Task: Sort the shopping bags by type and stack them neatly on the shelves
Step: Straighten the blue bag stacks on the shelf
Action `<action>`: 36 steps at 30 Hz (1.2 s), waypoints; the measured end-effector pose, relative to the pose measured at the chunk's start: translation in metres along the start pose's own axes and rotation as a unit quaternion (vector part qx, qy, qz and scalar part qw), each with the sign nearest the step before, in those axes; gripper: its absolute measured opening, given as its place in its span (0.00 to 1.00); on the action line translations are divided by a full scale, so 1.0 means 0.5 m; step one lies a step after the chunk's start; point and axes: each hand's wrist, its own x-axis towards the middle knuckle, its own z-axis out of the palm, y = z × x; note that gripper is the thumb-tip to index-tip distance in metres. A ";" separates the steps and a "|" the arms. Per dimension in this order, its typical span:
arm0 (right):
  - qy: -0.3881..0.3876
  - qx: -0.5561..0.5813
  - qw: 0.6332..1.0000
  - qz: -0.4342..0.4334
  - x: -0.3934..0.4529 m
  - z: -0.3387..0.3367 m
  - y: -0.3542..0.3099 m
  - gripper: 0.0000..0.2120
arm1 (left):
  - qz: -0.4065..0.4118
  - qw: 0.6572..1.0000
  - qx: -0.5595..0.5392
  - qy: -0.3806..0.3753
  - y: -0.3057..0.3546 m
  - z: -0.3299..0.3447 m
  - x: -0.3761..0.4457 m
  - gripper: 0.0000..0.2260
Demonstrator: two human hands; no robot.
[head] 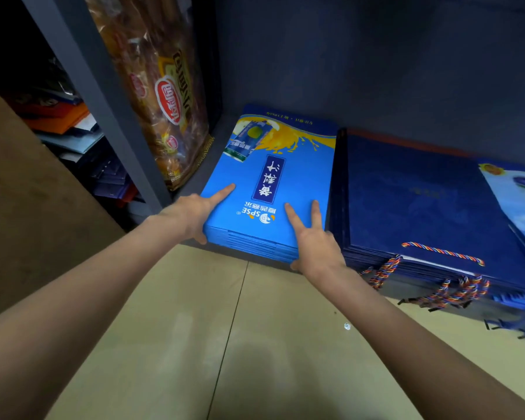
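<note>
Here, both hands sit on the bright blue stack point(264, 192) of flat bags on the lowest shelf point(194, 174), near the floor point(225, 344). Left hand point(194, 215): forefinger straight on the top bag, thumb down against the stack's front left corner; grasping that corner. Right hand point(312, 237): two fingers spread flat on the top bag, thumb at the front edge, remaining fingers probably tucked between this stack and the next, view poor there; it too grips the stack. Top bag shows an upside-down print: a carton, an orange splash, a dark label.

Just beside it on the right, touching or nearly so, lies a navy stack point(422, 201) with multicoloured rope handles point(441, 253) hanging over the shelf front. A light blue bag point(515, 195) overlaps its far right. Behind the grey upright point(103, 95) stands a clear snack bag point(164, 95).
</note>
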 end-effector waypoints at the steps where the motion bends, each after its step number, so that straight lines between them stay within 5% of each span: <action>1: -0.012 0.012 1.000 0.000 0.002 -0.013 0.000 0.51 | -0.001 1.000 0.000 0.001 -0.003 -0.007 0.006 0.53; 12: -0.036 -0.039 0.998 -0.030 0.016 -0.047 0.007 0.58 | -0.007 0.999 -0.041 -0.014 0.001 -0.018 0.014 0.54; 21: 0.018 -0.080 0.995 -0.048 0.029 -0.026 0.001 0.52 | -0.014 0.999 -0.041 0.013 -0.020 -0.001 0.004 0.50; 30: -0.086 -0.007 0.995 -0.048 0.043 -0.069 0.009 0.58 | 0.001 0.997 -0.017 -0.076 -0.021 -0.035 0.036 0.58; 36: -0.079 -0.025 0.995 -0.061 0.054 -0.073 0.015 0.54 | 0.005 0.996 -0.021 -0.084 -0.030 -0.034 0.051 0.57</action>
